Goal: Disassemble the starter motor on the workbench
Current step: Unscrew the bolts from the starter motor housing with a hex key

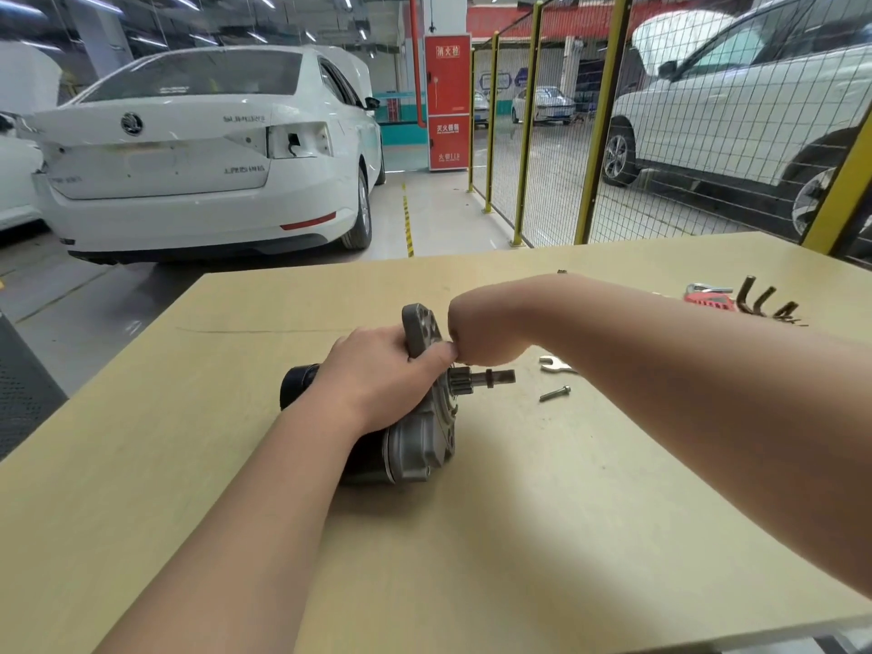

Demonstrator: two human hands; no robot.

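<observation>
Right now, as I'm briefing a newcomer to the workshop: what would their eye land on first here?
The grey motor at the middle of the table, gripped by the left hand while the right hand bends down at its plate. Right of it lie a loose bolt and a wrench; beyond the table stands a white car.

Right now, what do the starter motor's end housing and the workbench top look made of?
The end housing is matte grey, likely cast aluminium: dull, grainy surface. The workbench top is a pale wood-look board, perhaps laminate or plywood: smooth, faint sheen.
</observation>
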